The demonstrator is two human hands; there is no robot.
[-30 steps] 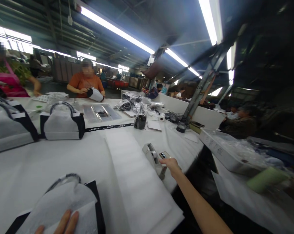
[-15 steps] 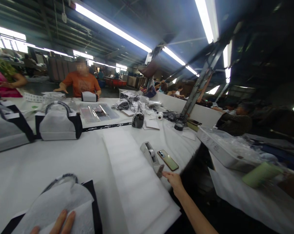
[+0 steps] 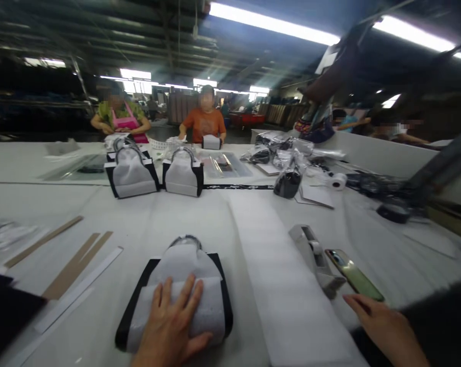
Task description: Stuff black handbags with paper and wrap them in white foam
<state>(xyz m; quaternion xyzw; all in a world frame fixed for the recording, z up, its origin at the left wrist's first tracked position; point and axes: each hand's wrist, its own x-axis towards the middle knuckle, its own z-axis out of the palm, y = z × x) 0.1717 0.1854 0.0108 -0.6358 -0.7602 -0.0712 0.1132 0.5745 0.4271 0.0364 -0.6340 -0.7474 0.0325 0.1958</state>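
Note:
A black handbag [image 3: 226, 306] lies in front of me, its front covered with white foam wrap and its handle pointing away. Spread flat on the wrap, my left hand [image 3: 173, 321] presses down with fingers apart. My right hand [image 3: 383, 323] hovers just off the near end of a grey tape dispenser [image 3: 310, 252], thumb and forefinger pinched together. Whether a piece of tape is between them is too small to make out. Between the two hands runs a long stack of white foam sheet [image 3: 280, 265]. A phone [image 3: 355, 275] lies right of the dispenser.
Two wrapped handbags [image 3: 133, 176] [image 3: 182, 176] stand further back. Brown strips [image 3: 77, 262] and white strips [image 3: 81, 288] lie at left. Plastic-wrapped items [image 3: 287, 181] and a white roll [image 3: 336, 181] sit at back right. Two co-workers [image 3: 207, 125] [image 3: 123, 120] are across the table.
The view has swung left, bringing the handbag and my left hand nearer the middle. My right hand has drawn slightly back from the tape dispenser, its fingers now pinched.

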